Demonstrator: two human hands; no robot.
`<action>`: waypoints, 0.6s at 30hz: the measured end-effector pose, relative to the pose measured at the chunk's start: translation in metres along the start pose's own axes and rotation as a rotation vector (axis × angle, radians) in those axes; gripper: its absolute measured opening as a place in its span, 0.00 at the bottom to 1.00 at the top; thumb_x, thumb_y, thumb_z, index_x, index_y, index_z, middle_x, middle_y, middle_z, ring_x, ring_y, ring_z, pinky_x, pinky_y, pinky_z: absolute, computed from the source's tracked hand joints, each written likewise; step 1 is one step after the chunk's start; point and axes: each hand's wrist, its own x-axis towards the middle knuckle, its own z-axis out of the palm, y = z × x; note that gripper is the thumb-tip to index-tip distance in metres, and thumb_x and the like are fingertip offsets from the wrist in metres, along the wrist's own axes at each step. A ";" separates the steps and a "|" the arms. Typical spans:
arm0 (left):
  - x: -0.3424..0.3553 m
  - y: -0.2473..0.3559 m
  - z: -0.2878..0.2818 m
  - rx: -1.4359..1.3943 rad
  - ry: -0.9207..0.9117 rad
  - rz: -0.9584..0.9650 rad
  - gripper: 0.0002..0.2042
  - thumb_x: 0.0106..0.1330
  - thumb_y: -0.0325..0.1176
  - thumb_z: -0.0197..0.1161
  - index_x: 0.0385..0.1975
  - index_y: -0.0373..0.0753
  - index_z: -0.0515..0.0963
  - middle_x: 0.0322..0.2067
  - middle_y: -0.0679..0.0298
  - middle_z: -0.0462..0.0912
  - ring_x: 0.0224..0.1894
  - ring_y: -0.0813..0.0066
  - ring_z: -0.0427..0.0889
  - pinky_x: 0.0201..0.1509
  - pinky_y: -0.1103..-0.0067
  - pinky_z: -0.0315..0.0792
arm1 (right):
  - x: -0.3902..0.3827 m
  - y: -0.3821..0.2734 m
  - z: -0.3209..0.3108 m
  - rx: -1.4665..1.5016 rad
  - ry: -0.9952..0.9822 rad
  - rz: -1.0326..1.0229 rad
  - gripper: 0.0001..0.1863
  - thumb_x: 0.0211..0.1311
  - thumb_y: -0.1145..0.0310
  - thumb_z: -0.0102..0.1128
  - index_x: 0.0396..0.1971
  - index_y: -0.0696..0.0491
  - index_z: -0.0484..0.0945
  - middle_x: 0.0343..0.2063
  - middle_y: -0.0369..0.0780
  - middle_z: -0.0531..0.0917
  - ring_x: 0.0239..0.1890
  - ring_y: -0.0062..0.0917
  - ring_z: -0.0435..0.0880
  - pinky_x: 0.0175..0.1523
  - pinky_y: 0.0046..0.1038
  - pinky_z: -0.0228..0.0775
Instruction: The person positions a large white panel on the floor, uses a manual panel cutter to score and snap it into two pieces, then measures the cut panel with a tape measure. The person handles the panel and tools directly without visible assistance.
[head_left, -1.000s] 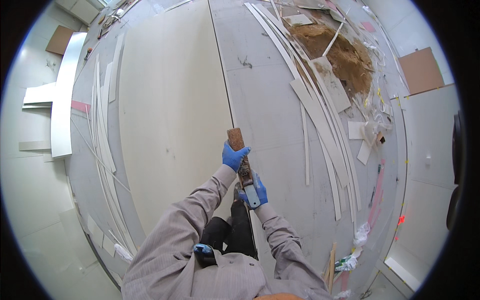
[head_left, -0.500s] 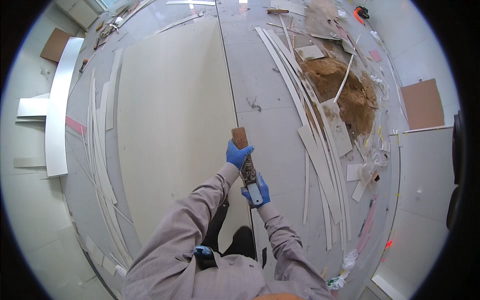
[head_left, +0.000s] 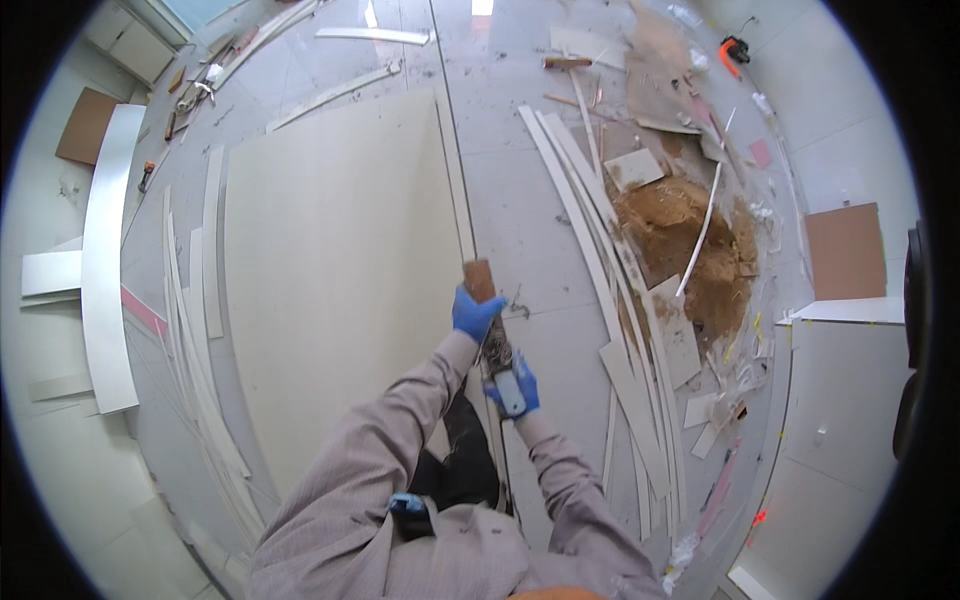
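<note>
The plane (head_left: pixel 493 334) is at the frame's centre, near the right edge of the board (head_left: pixel 330 280). The left hand (head_left: pixel 475 314) has its fingers clamped on the upper end; the right hand (head_left: pixel 526 386) has its fingers curled around the lower end, beside the grey plate (head_left: pixel 511 393). It looks stiff, moderately heavy, hardly fragile; both ends seem the best holds.

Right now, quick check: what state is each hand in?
Left hand: closed, holding the long brown tool toward its far end.
Right hand: holding the same tool by its near, grey end; fingers partly hidden beneath.
</note>
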 end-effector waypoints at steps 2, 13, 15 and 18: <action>0.055 0.028 0.002 0.002 -0.014 0.027 0.32 0.47 0.31 0.78 0.50 0.32 0.68 0.39 0.57 0.80 0.38 0.70 0.81 0.44 0.73 0.79 | 0.046 -0.015 0.003 -0.007 -0.011 0.032 0.47 0.45 0.57 0.74 0.65 0.55 0.63 0.52 0.51 0.77 0.51 0.46 0.80 0.53 0.37 0.76; 0.327 0.165 0.005 -0.022 -0.017 -0.011 0.33 0.48 0.33 0.78 0.51 0.32 0.67 0.41 0.57 0.79 0.40 0.69 0.81 0.45 0.73 0.78 | 0.334 -0.108 0.010 -0.124 0.007 -0.043 0.49 0.44 0.60 0.75 0.67 0.57 0.60 0.55 0.52 0.75 0.55 0.45 0.77 0.57 0.37 0.73; 0.373 0.189 0.008 -0.028 -0.014 -0.004 0.33 0.48 0.33 0.78 0.51 0.32 0.67 0.41 0.57 0.79 0.41 0.69 0.81 0.45 0.73 0.78 | 0.389 -0.125 0.008 -0.047 0.000 -0.013 0.49 0.43 0.60 0.75 0.67 0.57 0.61 0.54 0.51 0.75 0.55 0.45 0.77 0.58 0.37 0.73; 0.441 0.226 0.013 0.007 -0.002 -0.037 0.32 0.49 0.31 0.77 0.52 0.31 0.66 0.38 0.60 0.79 0.36 0.72 0.81 0.41 0.75 0.79 | 0.460 -0.147 0.009 -0.004 0.003 0.041 0.49 0.43 0.60 0.75 0.67 0.57 0.61 0.55 0.51 0.76 0.55 0.45 0.78 0.58 0.37 0.73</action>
